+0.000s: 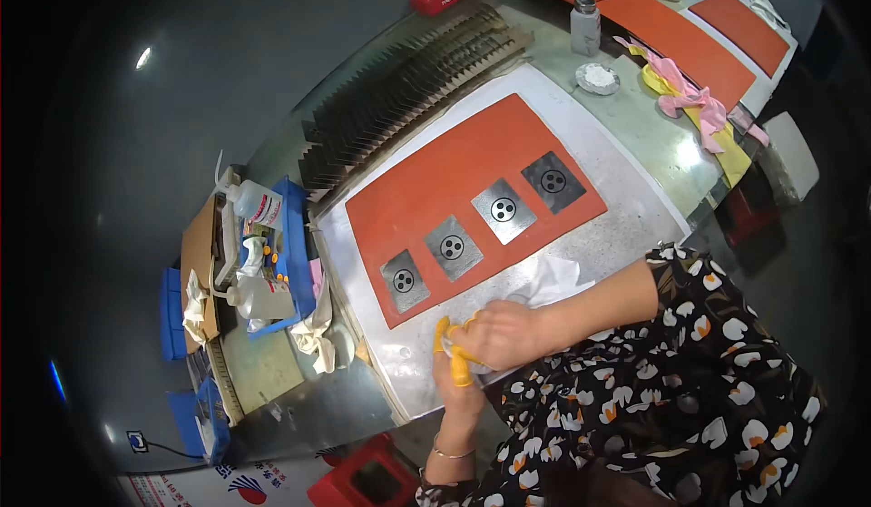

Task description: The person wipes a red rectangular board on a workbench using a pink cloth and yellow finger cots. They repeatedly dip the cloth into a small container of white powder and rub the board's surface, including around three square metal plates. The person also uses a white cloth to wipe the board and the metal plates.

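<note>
My left hand and my right hand are together at the front edge of the table. Yellow finger cots cover several of their fingertips. Both hands are closed, with a small whitish bit showing between the fingers; what it is I cannot make out. A crumpled white cloth lies beside my right wrist, just past the forearm. Farther in is an orange-red mat bearing a slanting row of several square metal plates, each marked with a dark ring around three dots. The rightmost plate looks darker.
Many thin metal plates stand in a long row at the back left. On the left, a blue tray holds plastic bottles. A metal-topped bottle, a dish of white stuff and pink and yellow cloths are at the right.
</note>
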`<state>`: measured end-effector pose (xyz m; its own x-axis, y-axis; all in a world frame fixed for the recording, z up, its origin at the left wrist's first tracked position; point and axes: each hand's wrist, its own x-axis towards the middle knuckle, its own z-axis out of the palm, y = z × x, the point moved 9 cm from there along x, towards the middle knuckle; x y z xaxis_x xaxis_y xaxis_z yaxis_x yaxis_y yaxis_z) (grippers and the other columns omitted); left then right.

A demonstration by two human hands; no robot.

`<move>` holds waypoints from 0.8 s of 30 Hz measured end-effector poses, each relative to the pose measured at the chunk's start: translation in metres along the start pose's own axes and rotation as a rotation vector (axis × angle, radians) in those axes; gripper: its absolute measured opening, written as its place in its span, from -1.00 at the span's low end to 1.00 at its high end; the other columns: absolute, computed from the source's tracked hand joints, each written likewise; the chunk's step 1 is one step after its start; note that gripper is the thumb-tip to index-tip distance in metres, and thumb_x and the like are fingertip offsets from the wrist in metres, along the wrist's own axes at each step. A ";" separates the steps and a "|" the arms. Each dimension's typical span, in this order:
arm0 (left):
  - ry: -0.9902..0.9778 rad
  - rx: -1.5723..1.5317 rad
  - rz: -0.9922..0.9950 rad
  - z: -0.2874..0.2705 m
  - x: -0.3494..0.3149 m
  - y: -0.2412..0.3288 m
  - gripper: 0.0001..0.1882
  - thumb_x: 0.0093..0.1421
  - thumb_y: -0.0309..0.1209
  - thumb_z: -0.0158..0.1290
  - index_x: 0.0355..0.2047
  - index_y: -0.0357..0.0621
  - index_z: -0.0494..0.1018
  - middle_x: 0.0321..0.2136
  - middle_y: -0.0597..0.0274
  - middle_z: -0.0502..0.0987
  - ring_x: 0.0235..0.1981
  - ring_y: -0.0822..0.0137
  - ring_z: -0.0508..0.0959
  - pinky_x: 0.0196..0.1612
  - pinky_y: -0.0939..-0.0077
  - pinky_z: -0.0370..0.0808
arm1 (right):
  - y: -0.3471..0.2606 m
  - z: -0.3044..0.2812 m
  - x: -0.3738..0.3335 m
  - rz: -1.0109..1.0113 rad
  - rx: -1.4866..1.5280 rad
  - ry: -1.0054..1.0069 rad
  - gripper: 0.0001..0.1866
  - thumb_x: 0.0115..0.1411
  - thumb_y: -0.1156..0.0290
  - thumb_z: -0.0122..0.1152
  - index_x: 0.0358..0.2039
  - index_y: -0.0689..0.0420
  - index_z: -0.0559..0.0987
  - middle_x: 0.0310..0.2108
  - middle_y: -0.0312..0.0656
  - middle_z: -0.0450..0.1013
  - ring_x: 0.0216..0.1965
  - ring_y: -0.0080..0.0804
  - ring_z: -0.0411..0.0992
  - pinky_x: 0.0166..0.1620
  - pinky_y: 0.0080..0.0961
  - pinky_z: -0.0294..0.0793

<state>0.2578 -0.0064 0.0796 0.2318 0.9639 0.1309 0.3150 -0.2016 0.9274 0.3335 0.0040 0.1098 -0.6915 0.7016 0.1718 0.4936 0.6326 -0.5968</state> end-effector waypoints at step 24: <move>0.766 0.269 0.175 -0.307 0.131 -0.052 -0.06 -0.21 -0.36 0.31 0.12 -0.39 0.02 0.01 -0.10 0.25 0.04 0.13 0.28 0.08 0.35 0.21 | -0.007 -0.071 0.292 -0.136 2.031 0.091 -0.73 0.25 0.37 -0.17 -0.07 0.16 0.33 -0.19 -0.09 0.41 -0.21 -0.31 0.46 -0.13 -0.40 0.51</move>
<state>-0.0111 0.1837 0.1557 -0.3620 0.7466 0.5582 0.5647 -0.3007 0.7685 0.1658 0.2282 0.2201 -0.6110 0.7428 0.2739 -0.7735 -0.4863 -0.4066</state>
